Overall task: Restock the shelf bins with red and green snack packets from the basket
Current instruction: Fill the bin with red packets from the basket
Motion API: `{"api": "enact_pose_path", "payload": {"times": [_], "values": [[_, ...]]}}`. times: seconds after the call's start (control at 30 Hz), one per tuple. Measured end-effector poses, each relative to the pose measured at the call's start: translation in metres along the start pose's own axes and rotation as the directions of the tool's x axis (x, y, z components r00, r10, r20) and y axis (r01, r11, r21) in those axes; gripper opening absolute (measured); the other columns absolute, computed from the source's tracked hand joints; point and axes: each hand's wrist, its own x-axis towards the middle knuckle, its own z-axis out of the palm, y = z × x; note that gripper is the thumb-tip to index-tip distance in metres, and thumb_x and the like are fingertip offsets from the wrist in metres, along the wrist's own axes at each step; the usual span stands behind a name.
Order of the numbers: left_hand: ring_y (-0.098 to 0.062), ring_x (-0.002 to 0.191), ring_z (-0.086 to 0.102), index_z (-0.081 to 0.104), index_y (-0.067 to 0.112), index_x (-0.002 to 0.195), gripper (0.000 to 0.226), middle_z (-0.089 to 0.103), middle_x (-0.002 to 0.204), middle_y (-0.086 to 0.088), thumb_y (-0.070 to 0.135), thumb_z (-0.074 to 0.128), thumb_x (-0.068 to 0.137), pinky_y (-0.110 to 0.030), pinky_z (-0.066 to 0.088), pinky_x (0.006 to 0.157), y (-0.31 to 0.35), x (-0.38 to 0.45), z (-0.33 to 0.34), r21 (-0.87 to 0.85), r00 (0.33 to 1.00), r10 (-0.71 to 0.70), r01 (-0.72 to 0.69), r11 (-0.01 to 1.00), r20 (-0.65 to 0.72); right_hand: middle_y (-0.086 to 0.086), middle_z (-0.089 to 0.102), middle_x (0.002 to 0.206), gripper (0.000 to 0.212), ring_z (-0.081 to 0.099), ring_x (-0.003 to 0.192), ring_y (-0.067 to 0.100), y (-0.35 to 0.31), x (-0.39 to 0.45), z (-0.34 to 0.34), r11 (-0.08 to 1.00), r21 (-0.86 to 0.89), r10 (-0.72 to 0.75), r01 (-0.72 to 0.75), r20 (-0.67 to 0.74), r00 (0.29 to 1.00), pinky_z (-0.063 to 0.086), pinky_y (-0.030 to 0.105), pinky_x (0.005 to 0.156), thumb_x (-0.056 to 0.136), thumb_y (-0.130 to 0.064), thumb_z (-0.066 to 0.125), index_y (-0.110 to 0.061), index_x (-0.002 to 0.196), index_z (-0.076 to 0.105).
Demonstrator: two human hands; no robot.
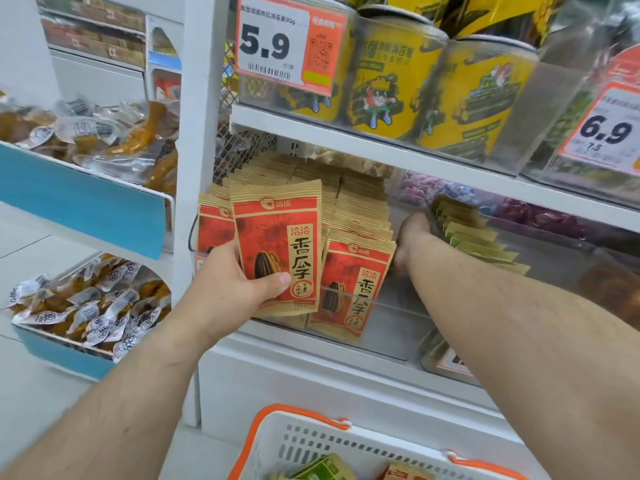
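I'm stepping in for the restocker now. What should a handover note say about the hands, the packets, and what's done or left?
Left hand grips a red packet in front of the red packet bin.
Right hand reaches between that bin and the green packets; its fingers are hidden.
Done: both bins hold rows.
Left: seat the held packet; the basket still shows a green packet and a red one.

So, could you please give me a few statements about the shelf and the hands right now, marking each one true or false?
1. The left hand holds a red packet in front of the shelf bin. True.
2. The right hand rests in the basket. False: it reaches into the shelf between the red and green packets.
3. The basket holds no packets. False: green and red packets show at its bottom.
4. The price tag above the red packets reads 5.9. True.
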Motion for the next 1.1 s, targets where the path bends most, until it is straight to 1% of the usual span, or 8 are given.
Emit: {"api": "enact_pose_path", "payload": {"times": [0.1,0.17,0.3,0.43,0.57,0.7,0.9,1.1], "values": [[-0.004,0.093,0.070,0.065,0.030,0.103,0.033,0.075,0.098,0.015,0.004,0.073,0.084,-0.025,0.053,0.080,0.011,-0.006,0.005,-0.004,0.999,0.025,-0.025,1.000,0.029,0.002,0.060,0.122,0.067,0.058,0.116,0.024,0.000,-0.029,-0.002,0.997,-0.050,0.058,-0.054,0.080,0.995,0.049,0.042,0.087,0.092,-0.073,0.020,-0.024,0.123,0.053],[-0.004,0.093,0.070,0.064,0.030,0.102,0.033,0.075,0.098,0.015,0.004,0.073,0.083,-0.027,0.053,0.082,0.016,-0.010,0.011,-0.006,0.997,0.020,-0.019,1.000,0.080,0.003,0.048,0.148,0.076,0.046,0.135,0.027,-0.002,-0.062,-0.007,0.998,-0.045,-0.030,0.034,0.095,0.995,0.037,0.047,0.111,0.093,-0.074,0.023,-0.024,0.148,0.039],[-0.004,0.092,0.070,0.065,0.027,0.103,0.033,0.075,0.096,0.014,0.016,0.082,0.077,-0.035,0.055,0.089,0.020,-0.021,0.027,0.147,0.983,-0.016,-0.011,0.989,0.185,-0.001,0.068,0.115,0.057,0.062,0.113,0.021,-0.004,-0.128,-0.039,0.831,-0.238,-0.502,0.503,0.071,0.862,0.045,0.042,0.103,0.095,-0.064,0.033,-0.021,0.108,0.067],[-0.002,0.085,0.070,0.066,0.025,0.098,0.026,0.075,0.091,0.013,0.016,0.080,0.078,-0.033,0.056,0.086,0.021,-0.033,0.048,0.318,0.952,-0.014,-0.089,0.944,0.306,-0.016,0.069,0.087,0.027,0.061,0.083,0.002,-0.016,-0.184,-0.080,0.369,-0.395,-0.674,0.841,0.509,0.535,0.048,0.020,0.081,0.073,-0.050,0.068,-0.029,0.090,0.067],[0.004,0.085,0.067,0.064,0.034,0.099,0.031,0.073,0.093,0.018,0.017,0.080,0.079,-0.026,0.054,0.083,0.025,-0.040,0.066,0.325,0.923,0.036,-0.171,0.930,0.383,-0.011,0.073,0.094,0.039,0.067,0.088,0.001,-0.030,-0.204,-0.100,0.116,-0.629,-0.286,0.769,0.720,0.632,0.054,0.030,0.086,0.064,-0.041,0.083,-0.030,0.098,0.069],[0.004,0.083,0.066,0.065,0.035,0.100,0.033,0.072,0.090,0.019,0.018,0.082,0.077,-0.028,0.055,0.082,0.024,-0.042,0.081,0.292,0.931,0.123,-0.230,0.928,0.343,-0.010,0.066,0.061,0.017,0.056,0.054,-0.004,-0.028,-0.216,-0.114,-0.006,-0.727,-0.256,0.686,0.664,0.702,0.044,0.017,0.055,0.080,-0.024,0.081,-0.027,0.070,0.067],[-0.012,0.117,0.046,0.061,0.030,0.124,0.059,0.058,0.122,0.015,0.052,0.076,0.070,-0.037,0.037,0.099,0.013,-0.032,0.072,0.579,0.909,0.359,-0.412,0.704,0.211,-0.006,0.062,0.060,0.005,0.050,0.052,0.007,-0.054,-0.235,-0.137,-0.139,-0.742,-0.558,0.656,0.606,0.567,0.033,0.018,0.048,0.084,-0.022,0.075,-0.025,0.087,0.077],[-0.016,0.124,0.037,0.058,0.028,0.129,0.049,0.054,0.129,0.011,0.041,0.070,0.083,-0.039,0.031,0.098,0.002,-0.024,0.063,0.758,0.922,0.325,-0.365,0.541,0.212,0.002,0.071,0.074,0.022,0.061,0.073,0.027,-0.054,-0.216,-0.137,-0.268,-0.705,-0.658,0.656,0.632,0.410,0.044,0.031,0.067,0.085,-0.010,0.069,-0.024,0.098,0.079]]}}
